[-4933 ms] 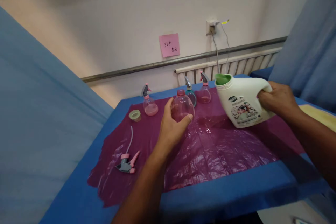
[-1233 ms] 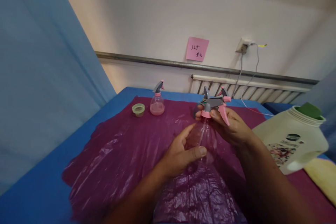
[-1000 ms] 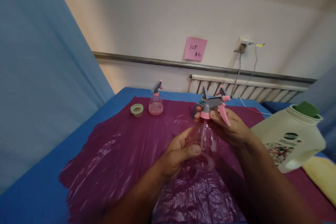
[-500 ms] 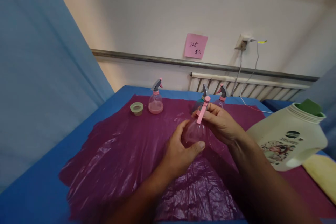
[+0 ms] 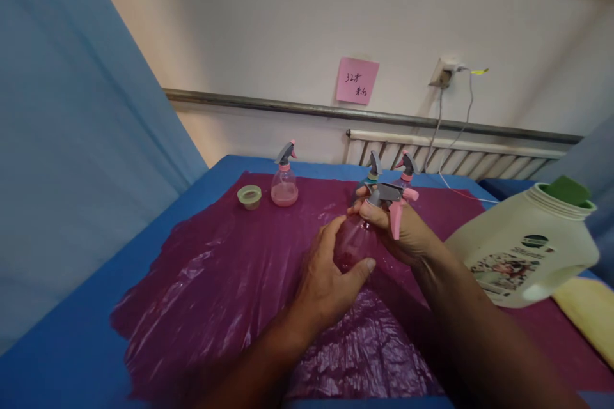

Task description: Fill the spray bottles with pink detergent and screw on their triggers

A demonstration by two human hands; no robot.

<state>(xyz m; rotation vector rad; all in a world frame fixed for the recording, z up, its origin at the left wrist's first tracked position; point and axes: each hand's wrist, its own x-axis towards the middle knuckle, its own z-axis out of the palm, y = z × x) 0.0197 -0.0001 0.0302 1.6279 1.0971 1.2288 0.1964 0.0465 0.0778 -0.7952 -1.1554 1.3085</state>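
Purple plastic sheeting [image 5: 230, 281] lies wrinkled and shiny closest to my camera, and I have both arms reaching over it. My left hand [image 5: 330, 268] is curved, partly open, around the round body of a clear bottle [image 5: 352, 249], its thumb along the near side. My right hand [image 5: 400, 230] is closed at the bottle's neck, gripping the grey-and-pink spray head [image 5: 386, 192], whose nozzle points right; the fingers cover the join, so I cannot tell how tightly it sits. Beside my right forearm I see a pale jug [image 5: 518, 249] with a green piece [image 5: 568, 190] in its mouth, and a yellow cloth [image 5: 585, 313] next to it. Farther off, a pale green cup [image 5: 250, 203] stands near a spray bottle [image 5: 284, 193] holding pink liquid; beyond my right hand, two more sprayers [image 5: 407, 167] are partly hidden. Past the blue surface [image 5: 316, 169] I make out a white radiator [image 5: 432, 140], a pink note [image 5: 357, 81] and a wall socket [image 5: 441, 71].
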